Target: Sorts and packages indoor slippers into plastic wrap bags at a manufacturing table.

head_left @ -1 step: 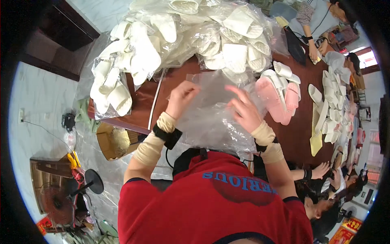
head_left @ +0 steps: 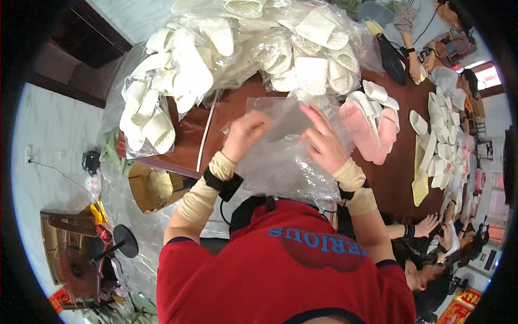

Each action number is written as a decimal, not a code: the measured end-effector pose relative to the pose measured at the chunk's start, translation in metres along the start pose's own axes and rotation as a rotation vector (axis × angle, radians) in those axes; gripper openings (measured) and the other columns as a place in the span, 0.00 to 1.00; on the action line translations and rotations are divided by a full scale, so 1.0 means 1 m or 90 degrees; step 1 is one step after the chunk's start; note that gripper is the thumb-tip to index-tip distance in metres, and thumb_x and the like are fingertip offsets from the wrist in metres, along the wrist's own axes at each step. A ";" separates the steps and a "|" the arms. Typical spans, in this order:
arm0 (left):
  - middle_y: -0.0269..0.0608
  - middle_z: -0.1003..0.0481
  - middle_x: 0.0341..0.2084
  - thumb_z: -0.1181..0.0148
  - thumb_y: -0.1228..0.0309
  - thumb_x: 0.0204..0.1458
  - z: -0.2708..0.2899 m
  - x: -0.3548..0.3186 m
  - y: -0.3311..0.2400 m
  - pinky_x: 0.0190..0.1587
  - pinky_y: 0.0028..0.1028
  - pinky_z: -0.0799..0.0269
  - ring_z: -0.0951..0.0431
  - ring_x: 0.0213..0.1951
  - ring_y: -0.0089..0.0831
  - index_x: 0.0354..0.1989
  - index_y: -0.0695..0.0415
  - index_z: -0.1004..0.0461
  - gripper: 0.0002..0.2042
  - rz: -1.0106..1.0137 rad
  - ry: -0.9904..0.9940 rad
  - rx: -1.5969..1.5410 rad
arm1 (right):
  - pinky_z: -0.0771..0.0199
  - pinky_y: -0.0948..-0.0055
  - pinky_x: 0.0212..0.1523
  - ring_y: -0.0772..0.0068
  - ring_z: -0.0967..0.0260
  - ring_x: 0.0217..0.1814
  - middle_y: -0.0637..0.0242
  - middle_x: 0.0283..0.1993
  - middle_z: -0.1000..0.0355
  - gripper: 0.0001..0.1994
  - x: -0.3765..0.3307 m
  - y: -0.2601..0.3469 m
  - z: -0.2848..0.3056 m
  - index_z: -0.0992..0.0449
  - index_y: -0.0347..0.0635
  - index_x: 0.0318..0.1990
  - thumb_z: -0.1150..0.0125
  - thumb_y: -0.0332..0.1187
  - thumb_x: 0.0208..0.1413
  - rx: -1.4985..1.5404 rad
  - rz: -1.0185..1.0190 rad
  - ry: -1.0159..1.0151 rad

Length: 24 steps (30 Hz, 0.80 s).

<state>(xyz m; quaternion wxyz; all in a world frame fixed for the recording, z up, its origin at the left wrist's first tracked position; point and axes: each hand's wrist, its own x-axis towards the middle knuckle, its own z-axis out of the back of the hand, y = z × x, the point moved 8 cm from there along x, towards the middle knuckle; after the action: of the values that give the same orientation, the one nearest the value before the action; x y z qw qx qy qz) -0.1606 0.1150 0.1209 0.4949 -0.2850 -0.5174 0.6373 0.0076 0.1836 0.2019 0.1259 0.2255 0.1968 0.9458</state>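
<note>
Over the near edge of the brown wooden surface (head_left: 402, 178), both hands work one clear plastic bag (head_left: 280, 162); left hand (head_left: 245, 135) has its fingers curled into the upper film, pinching a fold; right hand (head_left: 321, 143) lies with fingers spread over the bag's top, thumb side tucked under, so the film is held taut between the two; judgement: the two-handed hold serves to separate the layers or find the mouth, since thin film clings and sags if held at one point only. Bag hangs partly off the surface toward the red shirt (head_left: 286, 270); whether anything is inside cannot be told.

Counts: hands on bag, two; loose clear bag in hand, one; pink slippers (head_left: 369, 129) just right of the right hand, one pair, stacked sole to sole, probably staged within reach; bagged white slippers (head_left: 237, 48) heaped at the far side, too many and too overlapped to count, several bags at least; flat white slippers (head_left: 448, 135) laid out along the right side, well over ten, exact number unclear.

Other people sit at the far right end and lower right; a co-worker's hand (head_left: 429, 221) rests on the surface edge; a cardboard box (head_left: 154, 186) stands on the floor below left.
</note>
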 end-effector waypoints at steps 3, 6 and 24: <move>0.44 0.25 0.40 0.46 0.73 0.54 -0.027 -0.026 -0.051 0.42 0.28 0.29 0.23 0.39 0.35 0.39 0.61 0.26 0.07 -0.134 0.130 0.032 | 0.51 0.53 0.66 0.56 0.34 0.48 0.64 0.41 0.32 0.09 -0.001 0.004 0.001 0.33 0.43 0.29 0.40 0.24 0.41 0.008 0.011 0.024; 0.46 0.25 0.41 0.44 0.71 0.53 -0.036 -0.053 -0.059 0.42 0.31 0.29 0.24 0.40 0.40 0.42 0.59 0.26 0.10 -0.160 0.190 0.006 | 0.47 0.52 0.64 0.60 0.32 0.46 0.66 0.39 0.31 0.09 -0.030 0.010 0.007 0.32 0.44 0.30 0.39 0.25 0.41 0.013 0.040 0.075; 0.46 0.24 0.29 0.37 0.66 0.45 -0.001 0.011 0.166 0.37 0.36 0.30 0.24 0.33 0.43 0.38 0.62 0.27 0.15 0.237 -0.083 0.345 | 0.35 0.60 0.48 0.55 0.35 0.41 0.59 0.36 0.34 0.17 -0.048 0.007 0.027 0.32 0.39 0.42 0.45 0.19 0.41 0.079 -0.103 0.077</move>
<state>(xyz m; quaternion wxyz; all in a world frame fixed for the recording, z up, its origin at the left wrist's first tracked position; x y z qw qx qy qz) -0.2198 0.1298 -0.0339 0.3938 -0.1911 -0.2986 0.8481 0.0611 0.1701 0.2085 0.1751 0.1586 0.2801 0.9305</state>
